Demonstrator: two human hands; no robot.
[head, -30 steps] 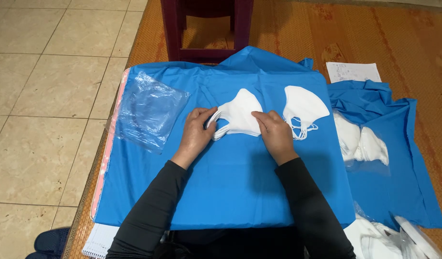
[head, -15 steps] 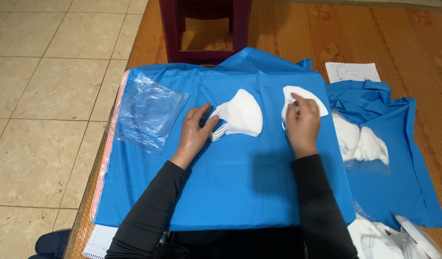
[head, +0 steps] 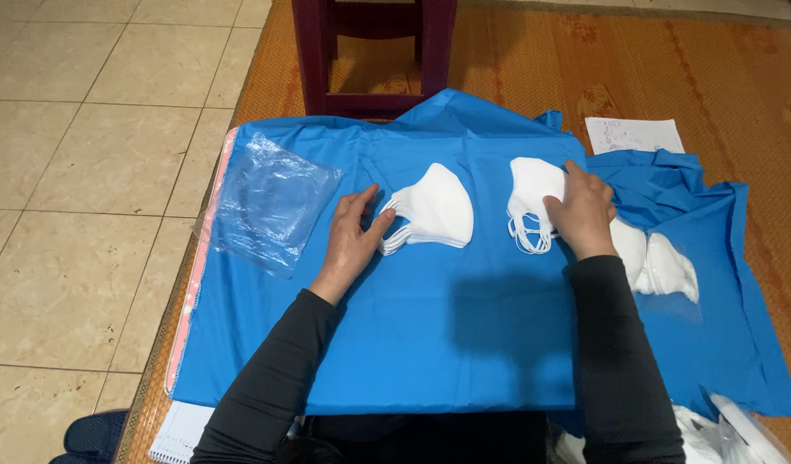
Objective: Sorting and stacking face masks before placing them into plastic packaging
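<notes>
Blue cloth covers the floor mat. My left hand rests flat against one mask stack; my right hand presses the other stack, fingers spread. Keeping edges squared seems wise.

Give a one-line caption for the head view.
Left hand and right hand each rest on a stack of white masks on blue cloth.

Light is even and fairly bright, falling from above and somewhat behind the wearer: a soft, dark shadow pools on the blue cloth just below the right hand, between the two sleeves. The clear plastic bag, left of that shadow, shows faint pale glints (no hard glare). Focus is sharp across the cloth; floor tiles beyond its left edge look slightly bowed.
</notes>
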